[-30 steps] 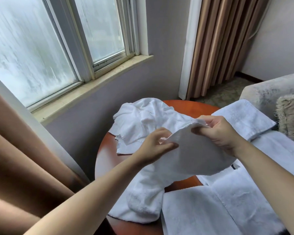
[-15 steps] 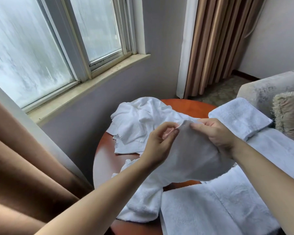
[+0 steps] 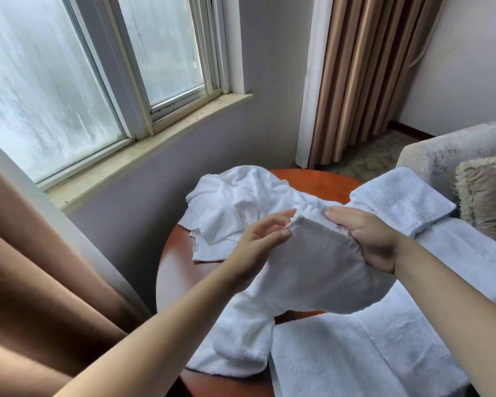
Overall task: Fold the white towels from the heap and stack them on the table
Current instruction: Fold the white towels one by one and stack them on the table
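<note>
I hold a white towel up over the round wooden table. My right hand grips its top edge, fingers curled over the fold. The fingers of my left hand are stretched out straight beside the towel's left corner, with the thumb touching the edge. The towel's lower part hangs down onto the table. A heap of crumpled white towels lies on the far side of the table. A folded white towel sits at the right, on a larger spread white towel.
A grey armchair with a fringed cushion stands at the right. Brown curtains hang behind the table and at my left. The window sill and wall run along the left.
My left hand has let go its pinch on the towel's corner and straightened its fingers. My right hand has kept its grip and the top edge now lies folded over.
</note>
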`<state>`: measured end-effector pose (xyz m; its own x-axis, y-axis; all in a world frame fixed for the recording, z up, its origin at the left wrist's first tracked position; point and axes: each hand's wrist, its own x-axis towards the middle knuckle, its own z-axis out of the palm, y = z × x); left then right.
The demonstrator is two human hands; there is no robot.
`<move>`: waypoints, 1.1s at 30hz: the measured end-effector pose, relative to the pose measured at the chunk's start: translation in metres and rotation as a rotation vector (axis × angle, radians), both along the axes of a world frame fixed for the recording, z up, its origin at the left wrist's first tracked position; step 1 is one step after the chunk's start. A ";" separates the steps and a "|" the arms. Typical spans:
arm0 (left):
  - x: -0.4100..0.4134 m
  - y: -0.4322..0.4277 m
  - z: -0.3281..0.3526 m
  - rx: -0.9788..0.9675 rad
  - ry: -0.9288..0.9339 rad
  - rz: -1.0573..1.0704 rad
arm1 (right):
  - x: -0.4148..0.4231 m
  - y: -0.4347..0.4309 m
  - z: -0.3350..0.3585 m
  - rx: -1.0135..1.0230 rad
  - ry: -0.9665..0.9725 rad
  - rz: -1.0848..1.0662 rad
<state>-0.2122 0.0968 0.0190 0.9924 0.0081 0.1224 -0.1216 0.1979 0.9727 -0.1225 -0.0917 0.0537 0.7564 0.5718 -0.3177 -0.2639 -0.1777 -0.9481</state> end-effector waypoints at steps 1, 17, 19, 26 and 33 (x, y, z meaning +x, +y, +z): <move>0.000 0.000 0.000 0.020 0.001 -0.008 | -0.002 0.002 0.000 -0.015 -0.021 0.025; 0.000 -0.008 0.001 -0.040 -0.033 0.132 | -0.035 0.021 -0.008 0.238 -0.252 -0.018; 0.001 -0.009 0.001 -0.016 -0.053 0.157 | -0.038 0.022 -0.007 0.168 -0.339 -0.030; 0.002 -0.015 -0.001 0.177 -0.140 0.262 | -0.036 0.017 0.006 0.136 -0.398 0.054; 0.001 -0.020 -0.001 0.209 -0.163 0.275 | -0.034 0.016 0.010 -0.120 -0.710 -0.054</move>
<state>-0.2108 0.0771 0.0184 0.9242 0.2293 0.3055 -0.2987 -0.0646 0.9522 -0.1562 -0.0754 0.0633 0.8297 0.5201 0.2029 0.3977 -0.2956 -0.8686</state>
